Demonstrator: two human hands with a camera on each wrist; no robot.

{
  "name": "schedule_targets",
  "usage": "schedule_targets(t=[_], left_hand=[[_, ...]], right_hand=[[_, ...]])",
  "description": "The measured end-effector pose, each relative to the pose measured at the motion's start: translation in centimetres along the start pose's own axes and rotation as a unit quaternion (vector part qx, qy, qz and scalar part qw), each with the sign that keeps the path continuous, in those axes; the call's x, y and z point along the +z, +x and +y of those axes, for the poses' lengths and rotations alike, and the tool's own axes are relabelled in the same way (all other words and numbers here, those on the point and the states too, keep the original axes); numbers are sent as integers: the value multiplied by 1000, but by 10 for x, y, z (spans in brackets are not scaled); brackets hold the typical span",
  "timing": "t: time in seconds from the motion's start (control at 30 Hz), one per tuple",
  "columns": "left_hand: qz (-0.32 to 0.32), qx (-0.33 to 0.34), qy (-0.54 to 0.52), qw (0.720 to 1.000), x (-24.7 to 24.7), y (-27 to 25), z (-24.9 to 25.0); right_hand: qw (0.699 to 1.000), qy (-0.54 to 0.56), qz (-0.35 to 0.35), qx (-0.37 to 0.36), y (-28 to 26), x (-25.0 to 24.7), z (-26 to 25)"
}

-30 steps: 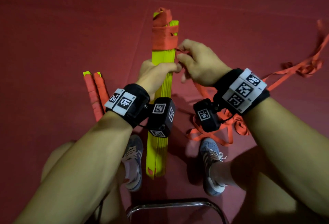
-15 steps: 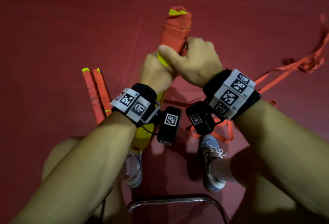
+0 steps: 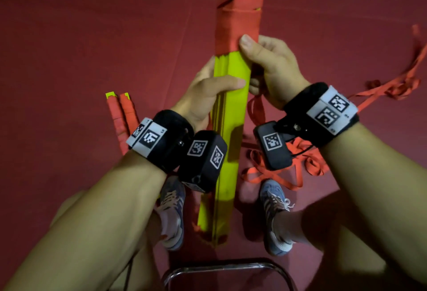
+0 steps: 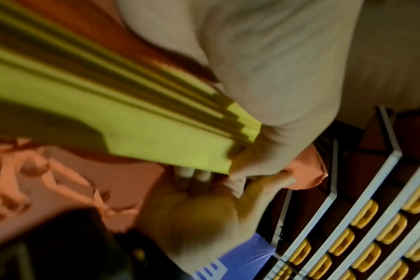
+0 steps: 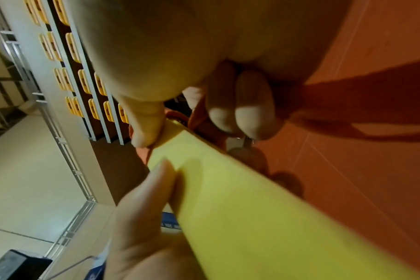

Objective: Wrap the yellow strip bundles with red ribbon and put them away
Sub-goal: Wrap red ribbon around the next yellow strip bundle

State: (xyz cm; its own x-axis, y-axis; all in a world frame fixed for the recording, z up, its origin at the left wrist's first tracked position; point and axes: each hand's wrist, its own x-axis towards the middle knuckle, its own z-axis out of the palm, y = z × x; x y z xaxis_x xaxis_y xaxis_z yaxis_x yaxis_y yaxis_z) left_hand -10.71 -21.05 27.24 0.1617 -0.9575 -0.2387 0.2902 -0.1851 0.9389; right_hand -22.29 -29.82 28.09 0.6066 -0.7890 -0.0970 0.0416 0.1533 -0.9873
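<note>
Where a chrome chair frame [image 3: 221, 267] edges the red floor [image 3: 69, 36], the yellow strip bundle [image 3: 233, 110] rises between two shoes [image 3: 172, 210], the left hand [image 3: 208, 92] gripping its middle, the right hand [image 3: 270, 66] pinching the red ribbon [image 3: 238, 20] wound round its top. Wrist bands [image 3: 172, 126] bear square code markers [image 3: 150, 138]; farther off stand rows of yellow seats [image 4: 364, 217].

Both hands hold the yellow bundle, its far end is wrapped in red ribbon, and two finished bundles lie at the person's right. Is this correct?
Not quite: the head view shows the finished bundles at the person's left. The rest stands: left hand and right hand hold the yellow bundle, ribbon wraps its far end.
</note>
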Motion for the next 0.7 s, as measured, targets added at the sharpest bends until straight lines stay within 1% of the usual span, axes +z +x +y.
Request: schedule_targets(t=[0.07, 0.13, 0.23, 0.3, 0.37, 0.43, 0.5, 0.63, 0.67, 0.7], left_hand=[[20, -21, -7, 1000, 3, -1, -3], [38, -38, -4, 999, 3, -1, -6], [43, -59, -11, 997, 1, -2, -9], [59, -62, -11, 996, 2, -3, -11], [73, -68, 9, 995, 2, -2, -14], [79, -72, 41, 993, 1, 0, -17], [86, -76, 70, 991, -2, 3, -20], [129, -57, 121, 983, -6, 12, -24], [138, -58, 134, 980, -5, 15, -26], [140, -56, 138, 979, -4, 16, -26]], right_hand=[[1000, -3, -8, 4, 1, 3, 2], [999, -36, -11, 3, 2, 3, 3], [992, -123, -16, 13, 3, -2, 3], [981, -192, -33, 23, 0, -6, -1], [970, -235, -50, 41, 0, -11, -6], [966, -244, -52, 71, 1, -18, -11], [962, -255, -54, 86, 1, -22, -12], [953, -288, -42, 86, 3, -26, -9], [948, -306, -38, 75, 3, -25, -7], [937, -343, -32, 63, 2, -21, -4]])
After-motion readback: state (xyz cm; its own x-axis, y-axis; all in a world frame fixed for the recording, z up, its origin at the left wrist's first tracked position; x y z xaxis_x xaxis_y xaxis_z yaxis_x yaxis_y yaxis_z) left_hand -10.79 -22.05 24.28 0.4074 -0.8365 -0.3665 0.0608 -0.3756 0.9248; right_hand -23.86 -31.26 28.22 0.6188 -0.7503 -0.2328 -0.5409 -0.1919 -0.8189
